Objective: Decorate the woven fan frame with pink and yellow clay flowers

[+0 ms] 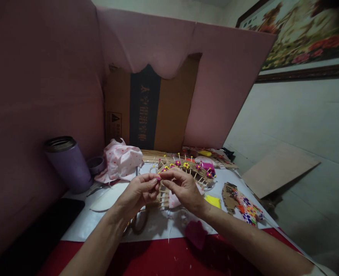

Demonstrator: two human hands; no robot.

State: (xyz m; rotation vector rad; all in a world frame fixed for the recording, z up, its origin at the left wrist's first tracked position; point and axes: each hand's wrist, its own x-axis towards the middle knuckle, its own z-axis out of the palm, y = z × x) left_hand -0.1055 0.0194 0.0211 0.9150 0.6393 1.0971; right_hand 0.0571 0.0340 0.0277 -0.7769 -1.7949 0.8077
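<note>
A small magenta piece, soft-looking like modelling clay, is pinched between the fingertips of both hands. My left hand is closed, thumb and forefinger on the piece. My right hand meets it from the other side, its fingertips also pressed together there. Behind and partly beneath the hands stands a woven twine basket with upright sticks. Small magenta and yellow flowers and yellow balls top its far rim. A larger magenta lump lies in front of my right wrist, and a yellow packet sits beside it.
At the left stand a purple tumbler and a roll of tape near a spotted pink cloth. A dark phone-like slab lies nearer. Cardboard with floral pieces is on the right. Pink panels enclose the back.
</note>
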